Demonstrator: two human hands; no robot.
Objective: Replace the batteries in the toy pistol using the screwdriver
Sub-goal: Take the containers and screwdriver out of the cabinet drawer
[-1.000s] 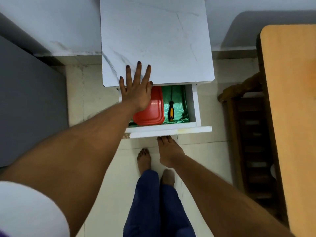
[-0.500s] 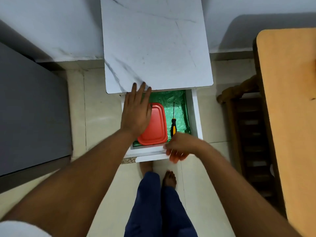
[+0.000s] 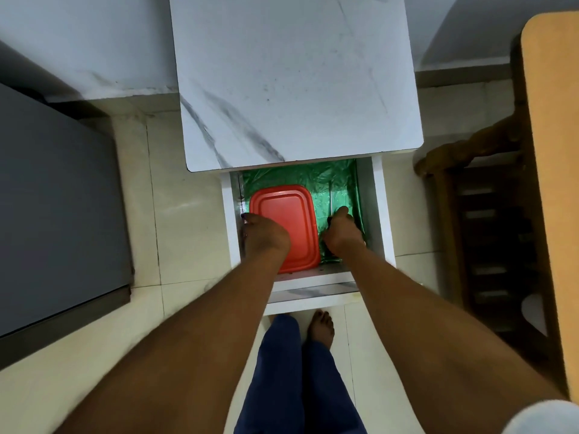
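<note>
While both my arms reach down into it, the white pull-out drawer (image 3: 383, 214) of the marble-patterned white side table (image 3: 294, 79) stands open, its floor lined with crinkled green plastic sheeting (image 3: 341, 180). Filling the left half of the drawer is a flat red rectangular plastic lid on a container (image 3: 283, 211); the toy pistol is nowhere in sight, and whether it sits in that box I cannot tell.

My left hand (image 3: 264, 238) lies over the lid's near left corner, fingers curled down at the drawer's left wall, seemingly about to take hold of the box, though the hold itself is hidden. My right hand (image 3: 341, 233) is down at the drawer's right side, fingers folded over where the screwdriver's handle lies; the thin steel shaft of the screwdriver (image 3: 331, 198) pokes out past my knuckles toward the drawer's back edge. I judge I am grasping the handle, but the hand covers it, so I cannot be sure.

To do this well, I should wrap the handle fully before lifting, raise it straight up so the tip does not snag the green lining, and keep the shaft clear of the tabletop's overhanging front edge.
</note>
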